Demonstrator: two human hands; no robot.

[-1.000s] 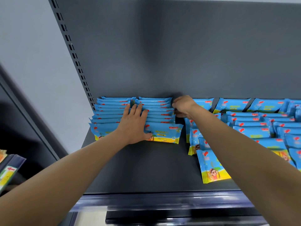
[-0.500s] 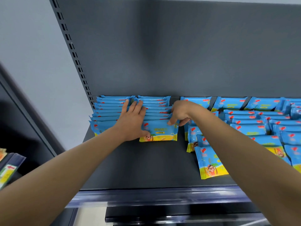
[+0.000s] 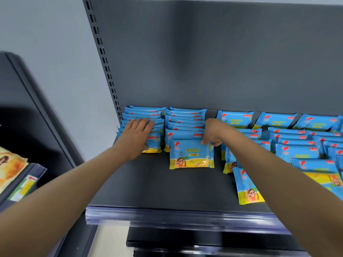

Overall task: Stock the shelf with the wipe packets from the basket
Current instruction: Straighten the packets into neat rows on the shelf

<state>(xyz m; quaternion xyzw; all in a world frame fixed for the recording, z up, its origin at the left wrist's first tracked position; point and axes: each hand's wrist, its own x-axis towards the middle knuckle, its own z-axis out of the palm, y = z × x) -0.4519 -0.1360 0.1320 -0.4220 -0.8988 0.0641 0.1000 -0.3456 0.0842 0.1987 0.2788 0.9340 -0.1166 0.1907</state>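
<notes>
The front wipe packet stands on the shelf just below the right grip, whose curled fingers pinch its top corner. The left grip lies flat, fingers straight, on the neighbouring row. Held by one corner, the packet could twist or slump forward and knock its row askew.

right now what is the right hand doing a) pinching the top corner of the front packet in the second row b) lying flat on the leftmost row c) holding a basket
a: the right hand pinches the front packet at its top right corner, while the left hand lies flat on the leftmost row.
</notes>
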